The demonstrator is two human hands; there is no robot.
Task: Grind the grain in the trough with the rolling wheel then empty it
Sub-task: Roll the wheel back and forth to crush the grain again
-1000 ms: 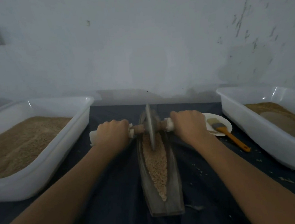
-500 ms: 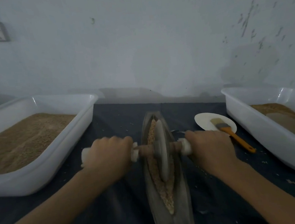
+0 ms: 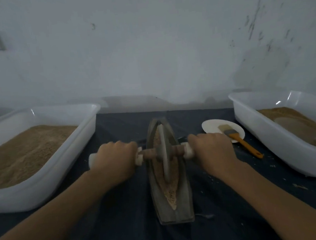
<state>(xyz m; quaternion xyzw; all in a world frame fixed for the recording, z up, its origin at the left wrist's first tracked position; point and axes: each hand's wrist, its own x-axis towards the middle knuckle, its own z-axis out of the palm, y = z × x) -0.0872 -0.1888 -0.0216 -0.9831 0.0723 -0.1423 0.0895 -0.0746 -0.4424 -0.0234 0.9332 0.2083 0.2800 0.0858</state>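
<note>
Flanking a dark tabletop [image 3: 124, 226], two white tubs [image 3: 76, 151] [image 3: 268, 139] of brown meal leave a middle lane. Lengthwise there lies the trough [image 3: 184, 199], grain [image 3: 171, 192] inside, the rolling wheel [image 3: 164, 153] upright mid-channel. Left hand [image 3: 115, 161] and right hand [image 3: 212, 151] grip its axle ends. Right, a plate [image 3: 210, 128] carries a brush [image 3: 238, 139].

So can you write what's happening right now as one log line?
step: grinding | left hand: grips axle | right hand: grips axle | wheel: mid-trough | grain: not emptied
</note>
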